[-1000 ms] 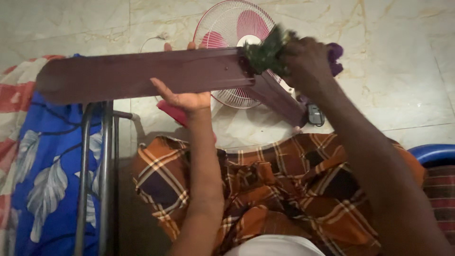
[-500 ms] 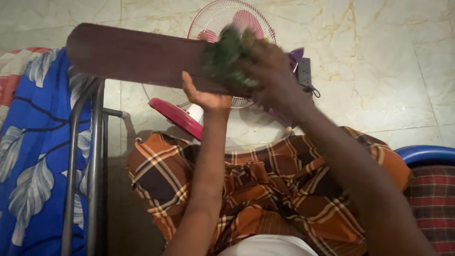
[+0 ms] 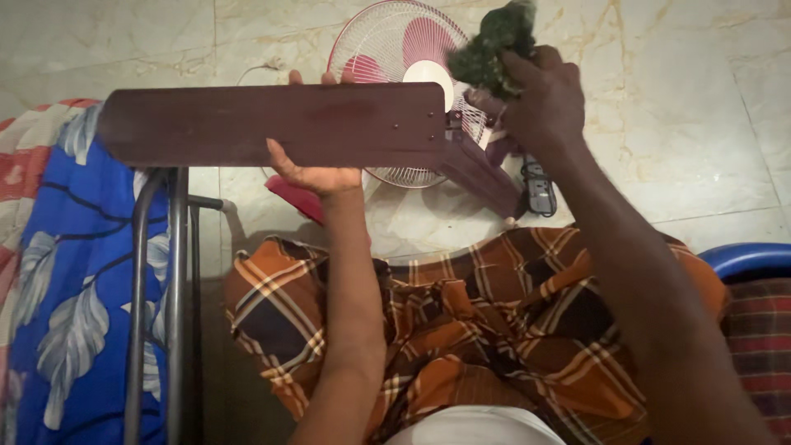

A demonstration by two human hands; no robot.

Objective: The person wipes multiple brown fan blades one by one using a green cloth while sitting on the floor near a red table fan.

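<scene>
Here the work in hand was the wiping of a dark maroon ceiling-fan blade (image 3: 272,124), held level across the upper left and centre of the frame. The left hand (image 3: 317,169) was closed on the blade from below, thumb on the near edge and fingertips showing over the far edge. The right hand (image 3: 544,99), at upper right, was clenched on a bunched dark green cloth (image 3: 493,45), raised clear of the blade and just beyond its bracket end. A judgement: the stroke was between passes, and the next pass would call for bringing the cloth down onto the blade face while the left hand kept it steady. The blade looked flat, smooth and matt, with small screws near the bracket. A pink pedestal fan (image 3: 408,58) lay behind on the marble floor (image 3: 700,124).
</scene>
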